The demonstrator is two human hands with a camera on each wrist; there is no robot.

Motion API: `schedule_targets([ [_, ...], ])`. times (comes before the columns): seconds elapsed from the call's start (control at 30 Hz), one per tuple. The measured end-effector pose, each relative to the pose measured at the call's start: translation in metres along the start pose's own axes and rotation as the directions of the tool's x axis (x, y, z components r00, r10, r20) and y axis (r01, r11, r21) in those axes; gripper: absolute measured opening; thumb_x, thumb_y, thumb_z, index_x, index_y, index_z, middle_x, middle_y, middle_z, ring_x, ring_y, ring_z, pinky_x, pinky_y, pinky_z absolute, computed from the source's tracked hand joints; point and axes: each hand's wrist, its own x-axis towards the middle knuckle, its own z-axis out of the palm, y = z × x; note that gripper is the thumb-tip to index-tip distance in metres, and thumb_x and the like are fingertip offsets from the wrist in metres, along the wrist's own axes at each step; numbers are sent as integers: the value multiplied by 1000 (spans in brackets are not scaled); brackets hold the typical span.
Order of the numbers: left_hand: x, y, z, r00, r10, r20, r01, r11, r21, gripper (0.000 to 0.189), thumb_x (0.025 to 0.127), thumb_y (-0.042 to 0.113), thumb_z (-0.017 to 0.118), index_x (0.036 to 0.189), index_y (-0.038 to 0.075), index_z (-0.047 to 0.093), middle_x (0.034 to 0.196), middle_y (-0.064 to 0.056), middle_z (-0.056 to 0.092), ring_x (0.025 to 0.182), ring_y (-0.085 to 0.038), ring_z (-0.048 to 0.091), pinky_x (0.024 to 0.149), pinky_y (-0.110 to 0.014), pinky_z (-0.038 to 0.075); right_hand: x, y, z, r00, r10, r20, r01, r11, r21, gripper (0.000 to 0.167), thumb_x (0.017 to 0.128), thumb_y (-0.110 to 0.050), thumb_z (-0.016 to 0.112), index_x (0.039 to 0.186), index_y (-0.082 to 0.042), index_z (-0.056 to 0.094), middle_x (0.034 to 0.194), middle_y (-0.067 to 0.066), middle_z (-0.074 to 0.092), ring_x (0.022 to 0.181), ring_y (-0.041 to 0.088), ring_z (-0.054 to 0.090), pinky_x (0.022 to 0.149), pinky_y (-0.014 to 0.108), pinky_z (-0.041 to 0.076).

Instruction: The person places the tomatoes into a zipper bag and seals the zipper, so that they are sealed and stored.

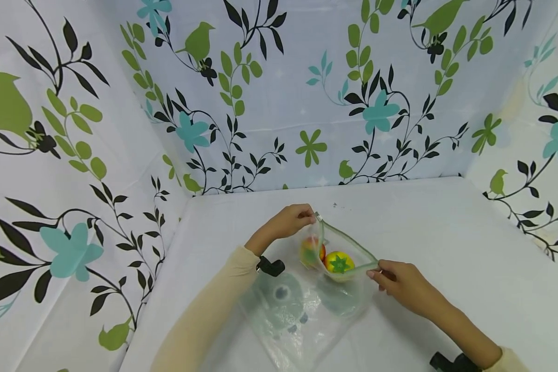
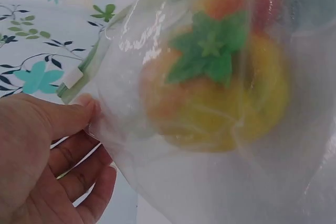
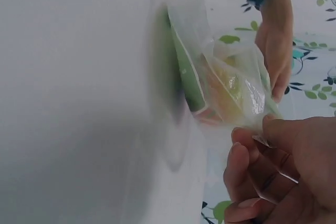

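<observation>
A clear zip bag with a green-edged mouth lies partly on the white surface, its mouth lifted and spread apart. My left hand pinches one upper corner beside a white zip slider. The opposite corner is pinched between thumb and fingers of my right hand. Inside sit a yellow tomato-like fruit with a green star-shaped leaf top and a red-and-yellow fruit beside it. Through the plastic, the left wrist view shows a yellow-orange fruit close up, slightly blurred.
The bag stands over a white-covered table. Patterned cloth with leaves, birds and flowers hangs behind and on both sides. Black camera straps sit on both wrists, the left one near the bag.
</observation>
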Motion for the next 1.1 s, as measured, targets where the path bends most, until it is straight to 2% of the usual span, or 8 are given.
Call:
schedule_targets([
  [0.23,-24,-13,-9,993,2,-118,-21,987,-161,17,110,22,59,108,7,68,106,-7,70,97,-18,61,92,-35,50,1,6,-15,990,-82,-111,78,996,-42,17,105,-23,68,88,-20,71,75,-6,65,68,2,56,57,25,49],
  [0.4,-39,-25,-9,981,-29,-193,-23,965,-262,17,109,20,60,108,6,68,105,-8,69,96,-17,61,89,-33,49,4,13,-21,989,-61,-138,58,998,-28,13,104,-21,69,96,-18,78,81,-7,71,74,4,62,63,26,53],
  [0.53,-47,-30,-5,972,-58,-229,-23,942,-335,15,109,19,61,106,5,67,104,-7,69,96,-16,61,90,-32,49,7,16,-22,989,-43,-138,42,999,-6,12,104,-21,69,98,-17,79,84,-5,72,76,5,63,65,26,53],
  [0.63,-49,-28,-2,971,-56,-234,-33,933,-359,15,109,18,61,106,5,67,104,-7,68,96,-16,61,89,-31,49,10,16,-22,988,-44,-149,43,999,-5,12,104,-21,69,97,-19,78,87,-5,73,78,6,64,65,26,52],
  [0.87,-53,-18,3,968,-24,-249,-67,934,-351,14,109,16,61,108,3,67,105,-10,67,94,-15,60,88,-32,50,15,14,-21,987,-62,-149,63,998,1,12,105,-24,68,100,-20,78,93,-5,75,82,14,66,66,26,52],
  [1.1,-68,-28,2,947,-96,-306,-36,916,-399,19,110,18,58,109,-1,64,111,-17,70,107,-22,66,103,-41,51,16,17,-25,988,-43,-151,40,999,-24,14,106,-24,67,106,-18,80,97,-4,77,85,9,65,69,27,54],
])
